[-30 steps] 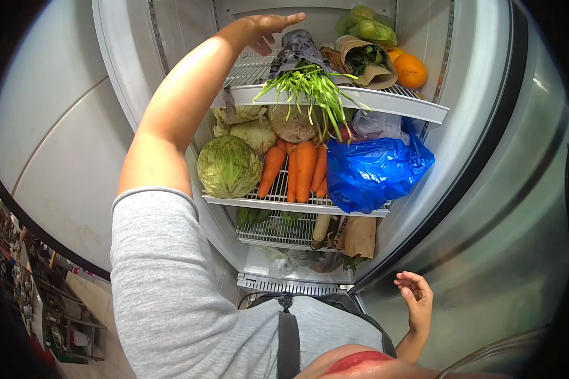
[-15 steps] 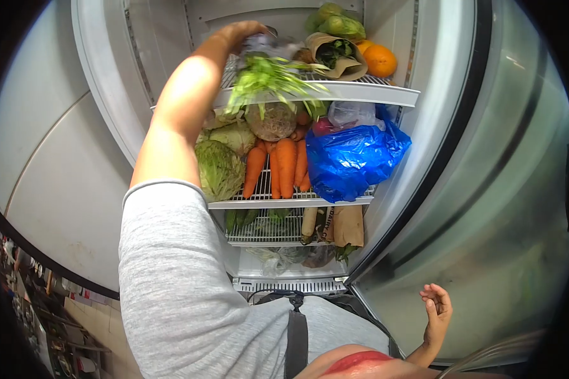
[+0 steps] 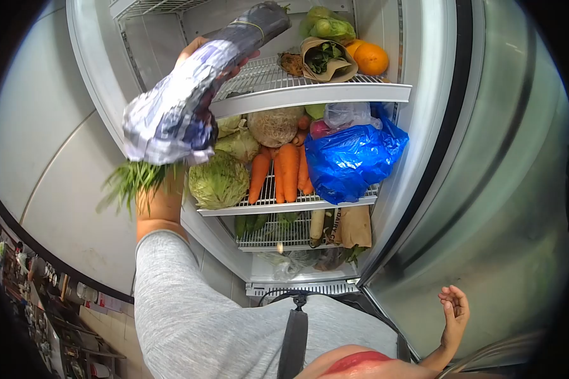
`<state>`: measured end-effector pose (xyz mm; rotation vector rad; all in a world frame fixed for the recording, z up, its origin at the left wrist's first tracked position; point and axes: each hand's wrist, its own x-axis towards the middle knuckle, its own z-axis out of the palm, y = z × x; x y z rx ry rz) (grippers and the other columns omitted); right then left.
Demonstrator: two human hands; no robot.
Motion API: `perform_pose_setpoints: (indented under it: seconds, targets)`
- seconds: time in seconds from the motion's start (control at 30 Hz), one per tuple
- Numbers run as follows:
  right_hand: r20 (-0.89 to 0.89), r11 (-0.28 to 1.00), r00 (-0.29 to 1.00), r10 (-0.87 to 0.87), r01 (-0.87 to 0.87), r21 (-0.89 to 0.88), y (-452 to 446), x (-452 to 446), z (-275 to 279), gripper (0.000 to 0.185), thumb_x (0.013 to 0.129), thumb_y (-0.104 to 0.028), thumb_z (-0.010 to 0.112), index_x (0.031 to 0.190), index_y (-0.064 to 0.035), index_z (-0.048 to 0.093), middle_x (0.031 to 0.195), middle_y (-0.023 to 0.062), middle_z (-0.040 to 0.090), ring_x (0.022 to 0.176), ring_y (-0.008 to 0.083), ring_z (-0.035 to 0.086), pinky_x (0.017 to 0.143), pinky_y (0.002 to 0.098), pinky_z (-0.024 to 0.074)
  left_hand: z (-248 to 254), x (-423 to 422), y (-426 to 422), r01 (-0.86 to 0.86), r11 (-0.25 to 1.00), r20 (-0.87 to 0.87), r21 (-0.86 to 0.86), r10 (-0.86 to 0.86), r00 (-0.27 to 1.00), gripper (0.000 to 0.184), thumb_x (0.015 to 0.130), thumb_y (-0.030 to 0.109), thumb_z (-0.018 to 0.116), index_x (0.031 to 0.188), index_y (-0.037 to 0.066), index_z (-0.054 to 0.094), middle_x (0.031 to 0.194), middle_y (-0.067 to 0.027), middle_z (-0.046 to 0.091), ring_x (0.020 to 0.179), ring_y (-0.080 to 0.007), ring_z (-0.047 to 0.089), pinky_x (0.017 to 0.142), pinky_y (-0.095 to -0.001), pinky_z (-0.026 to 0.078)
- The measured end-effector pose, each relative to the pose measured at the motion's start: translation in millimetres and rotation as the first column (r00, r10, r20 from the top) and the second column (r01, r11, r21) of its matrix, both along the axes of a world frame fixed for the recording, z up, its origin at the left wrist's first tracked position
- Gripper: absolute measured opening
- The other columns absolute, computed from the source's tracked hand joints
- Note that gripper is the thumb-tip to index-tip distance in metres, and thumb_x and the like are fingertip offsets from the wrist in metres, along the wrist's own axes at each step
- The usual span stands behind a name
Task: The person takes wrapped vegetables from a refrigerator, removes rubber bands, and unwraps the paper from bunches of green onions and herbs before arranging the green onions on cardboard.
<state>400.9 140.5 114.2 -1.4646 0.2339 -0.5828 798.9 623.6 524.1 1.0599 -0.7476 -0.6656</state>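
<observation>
Head view: grey-wrapped bundle of greens (image 3: 195,85)

Bundle (image 3: 193,85) | greens (image 3: 146,178) in grey-white wrap (image 3: 161,117) | band (image 3: 251,26) near top | tilted, tips down-left | in left fingers (image 3: 191,49)

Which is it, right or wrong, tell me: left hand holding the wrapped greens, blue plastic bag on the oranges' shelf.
One error: the head view shows the blue plastic bag on the shelf below the oranges, beside the carrots. The left hand holds the wrapped greens.
</observation>
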Motion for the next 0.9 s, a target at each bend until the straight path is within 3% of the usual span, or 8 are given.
perform_pose_setpoints:
  seconds: [0.13,0.2,0.27,0.53,0.6,0.7,0.83,0.9]
  targets:
    - [-0.027,0.997,0.998,0.065,-0.066,-0.041,4.1,5.2,8.4,0.040,0.092,-0.012,0.067,0.128,0.0016,0.059,0.120,0.0125,0.066,0.107,0.0191,0.063,0.095,0.0312,0.0484,-14.7,-15.2,6.3,-0.312,0.950,0.212,0.008,0.304,0.929,0.041,0.101,0.015,0.041,0.136,-0.006,0.039,0.127,-0.0318,0.057,0.095,-0.0348,0.067,0.071,-0.0421,0.063]
    - [-0.034,0.988,0.990,0.135,-0.137,-0.070,9.0,9.6,13.9,0.041,0.090,-0.013,0.069,0.127,0.0015,0.060,0.121,0.0128,0.066,0.107,0.0198,0.063,0.095,0.0314,0.0483,-40.6,-37.8,0.3,-0.604,0.779,0.669,-0.172,0.542,0.509,0.020,0.097,0.009,0.055,0.113,-0.003,0.053,0.120,-0.0205,0.064,0.098,-0.0233,0.067,0.075,-0.0336,0.060]
    - [-0.032,0.967,0.973,0.227,-0.229,-0.115,17.2,21.8,23.8,0.042,0.088,-0.014,0.071,0.126,0.0017,0.061,0.120,0.0131,0.067,0.107,0.0207,0.064,0.094,0.0316,0.0482,-46.6,-12.8,15.6,-0.719,0.672,0.703,-0.178,0.598,0.385,0.031,0.092,0.010,0.058,0.120,-0.003,0.056,0.119,-0.0117,0.064,0.111,-0.0153,0.060,0.094,-0.0267,0.049]
    - [0.367,0.832,0.749,0.551,-0.458,-0.314,95.8,92.1,114.8,0.039,0.091,-0.006,0.066,0.128,0.0037,0.059,0.127,0.0160,0.063,0.117,0.0240,0.060,0.100,0.0354,0.0464,-132.7,-176.1,-98.5,-0.571,0.735,0.733,-0.366,0.606,0.309,0.068,0.088,0.006,0.055,0.152,0.000,0.032,0.137,-0.0152,0.054,0.122,-0.0192,0.056,0.103,-0.0320,0.045]
    - [0.437,0.842,0.720,0.540,-0.476,-0.256,131.1,98.5,137.9,0.075,0.092,-0.029,0.070,0.151,0.0028,0.035,0.145,0.0225,0.051,0.133,0.0317,0.051,0.109,0.0426,0.0392,-160.2,-195.8,-114.9,-0.531,0.784,0.753,-0.321,0.552,0.359,0.070,0.087,-0.001,0.054,0.153,0.000,0.030,0.136,-0.0174,0.054,0.119,-0.0210,0.058,0.103,-0.0339,0.046]
    - [0.542,0.835,0.675,0.501,-0.542,-0.097,168.2,105.4,143.4,0.095,0.092,-0.020,0.071,0.160,-0.0046,0.006,0.159,0.0218,0.027,0.144,0.0341,0.035,0.117,0.0460,0.0307,-209.6,-207.0,-141.9,-0.519,0.768,0.857,-0.375,0.501,0.122,0.082,0.081,-0.004,0.067,0.154,-0.001,0.027,0.137,-0.0201,0.054,0.120,-0.0268,0.058,0.104,-0.0369,0.045]
    - [0.598,0.816,0.742,0.305,-0.527,0.238,191.3,99.7,108.8,0.076,0.094,-0.012,0.070,0.153,-0.0067,0.023,0.146,0.0129,0.044,0.134,0.0194,0.046,0.111,0.0363,0.0388,-263.6,-235.5,-166.5,-0.463,0.767,0.896,-0.444,0.364,-0.256,0.098,0.066,0.001,0.084,0.151,0.001,0.035,0.141,-0.0202,0.052,0.117,-0.0361,0.058,0.101,-0.0426,0.045]
    - [0.599,0.810,0.773,0.211,-0.481,0.335,193.0,82.4,87.0,0.067,0.093,-0.011,0.071,0.148,-0.0066,0.033,0.139,0.0108,0.052,0.127,0.0177,0.052,0.107,0.0354,0.0428,-280.3,-251.3,-172.3,-0.434,0.812,0.921,-0.390,0.331,-0.207,0.105,0.059,0.007,0.090,0.150,0.001,0.038,0.143,-0.0192,0.051,0.120,-0.0366,0.053,0.102,-0.0436,0.043]
